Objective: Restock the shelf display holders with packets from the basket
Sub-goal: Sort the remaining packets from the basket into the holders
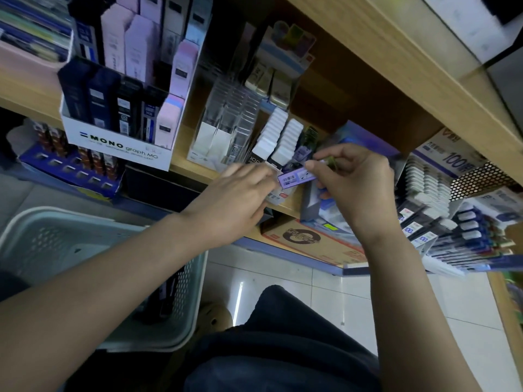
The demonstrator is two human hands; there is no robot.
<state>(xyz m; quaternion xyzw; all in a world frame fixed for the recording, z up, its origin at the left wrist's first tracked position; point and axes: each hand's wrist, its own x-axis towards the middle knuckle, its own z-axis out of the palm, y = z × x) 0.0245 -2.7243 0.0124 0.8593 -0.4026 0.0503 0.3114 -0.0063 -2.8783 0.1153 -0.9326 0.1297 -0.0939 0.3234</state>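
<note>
Head view is looking down at a wooden shelf (376, 60) running across the top & right of the frame, w/ stationery crowding it. Pale basket (36, 230) is sitting at lower left, a few dark packets (165, 301) lying against its right wall. MONO display box (119, 142) is standing upper left on the shelf, holding dark & pastel packs upright. Clear display holders (226, 117) are standing just right of it, top ctr, mostly see-through; rows of white-capped packets (278, 134) are leaning beside them. Both hands are sitting close together at frame ctr, just in front of those rows. Left hand (240, 193), forearm lying across the lower left, is pinching, fingers curled, the left end of a purple packet (295, 178); something pale is showing under its fingers, can't tell what. Right hand (353, 188), forearm lying up from lower right, is pinching the packet's right end, fingers curled narrow, w/ a small greenish item (331, 162) showing btwn thumb & forefinger. Purple packet is lying level btwn the two hands, barcode up, over the shelf's front edge.
</note>
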